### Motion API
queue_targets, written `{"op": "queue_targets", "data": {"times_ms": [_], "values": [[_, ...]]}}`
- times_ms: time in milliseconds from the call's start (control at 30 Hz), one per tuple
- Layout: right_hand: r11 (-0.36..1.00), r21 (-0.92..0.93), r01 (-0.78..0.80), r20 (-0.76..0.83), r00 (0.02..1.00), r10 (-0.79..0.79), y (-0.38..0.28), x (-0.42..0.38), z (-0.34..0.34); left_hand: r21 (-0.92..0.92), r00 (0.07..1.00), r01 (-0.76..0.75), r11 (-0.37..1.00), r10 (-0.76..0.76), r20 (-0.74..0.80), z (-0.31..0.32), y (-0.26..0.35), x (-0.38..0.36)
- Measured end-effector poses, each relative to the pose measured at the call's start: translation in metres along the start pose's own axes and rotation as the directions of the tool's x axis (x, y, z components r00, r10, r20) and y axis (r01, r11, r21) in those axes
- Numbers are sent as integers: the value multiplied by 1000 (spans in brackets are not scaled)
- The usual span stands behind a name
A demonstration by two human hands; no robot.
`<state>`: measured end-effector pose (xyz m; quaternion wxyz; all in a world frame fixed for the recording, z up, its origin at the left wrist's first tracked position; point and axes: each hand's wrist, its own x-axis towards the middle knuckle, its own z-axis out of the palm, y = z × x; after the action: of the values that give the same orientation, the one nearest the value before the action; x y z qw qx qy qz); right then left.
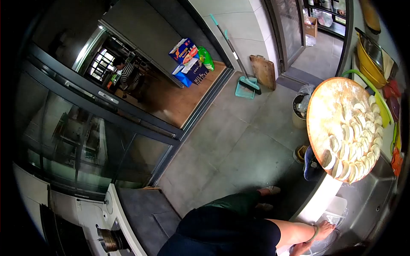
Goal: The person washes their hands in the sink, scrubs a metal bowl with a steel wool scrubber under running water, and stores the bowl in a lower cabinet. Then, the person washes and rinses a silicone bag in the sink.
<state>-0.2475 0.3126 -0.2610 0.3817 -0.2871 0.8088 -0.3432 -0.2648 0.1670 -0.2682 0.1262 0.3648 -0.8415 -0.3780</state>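
Observation:
My left hand [326, 229], with a green band at the wrist, reaches over the metal sink [370, 197]. Its fingers are curled in, and what they hold, if anything, is too small to make out. Close by my left hand is a translucent plastic container [336, 208]. My right hand [301, 248] shows only partly at the bottom edge, below the left wrist; its fingers are hidden. A round wooden board [321, 109], dusted with flour, carries many uncooked dumplings [356, 147] and overhangs the counter beside the sink.
A bin [299, 115] stands on the floor below the board. A broom [232, 49], a teal dustpan [245, 90] and a cutting board [262, 71] are by the wall. Sliding glass doors [102, 96] open to another room, where a person in a striped top [127, 73] is seen.

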Motion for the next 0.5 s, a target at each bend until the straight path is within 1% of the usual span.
{"op": "queue_targets", "data": {"times_ms": [33, 67, 133, 167, 233, 300, 333, 367, 400, 433, 467, 500], "values": [[990, 110, -84, 57, 995, 78, -17, -8, -2, -26, 999, 27, 999, -26, 36, 2, 1, 0], [961, 212, -175, 117, 981, 153, -32, -16, -5, -17, 998, 0, 1000, 1, 67, -6, 3, -3], [851, 390, -352, 249, 930, 270, -47, -25, -13, -15, 995, -33, 999, 34, 98, -26, 8, -5], [852, 387, -353, 248, 930, 273, -40, -24, -17, -19, 991, -17, 1000, 20, 130, -32, 9, -5], [899, 349, -262, 108, 965, 239, -9, -9, -35, -20, 987, -1, 1000, 4, 161, -40, 10, -9], [940, 298, -168, -32, 982, 185, 32, 15, -57, 60, 979, -117, 991, 105, 174, -39, 6, -9], [955, 268, -123, -95, 984, 153, 48, 25, -63, 64, 980, -113, 992, 100, 171, -42, 7, -10], [968, 234, -88, -157, 979, 127, 57, 25, -66, 50, 992, -90, 995, 86, 87, -45, 13, -16], [967, 236, -94, -154, 979, 132, -47, 3, -49, 36, 997, -72, 997, 72, 5, -49, 16, -19], [993, 25, 118, -294, 950, -105, -88, 7, -50, 28, 984, -100, 995, 95, 148, -52, 13, -14], [931, -210, 298, -374, 856, -358, -136, 15, -35, 32, 984, -101, 994, 95, 149, -49, 11, -12], [789, -446, 423, -384, 705, -596, -154, 23, -34, -8, 977, -127, 992, 127, 171, -44, 9, -10]]}}
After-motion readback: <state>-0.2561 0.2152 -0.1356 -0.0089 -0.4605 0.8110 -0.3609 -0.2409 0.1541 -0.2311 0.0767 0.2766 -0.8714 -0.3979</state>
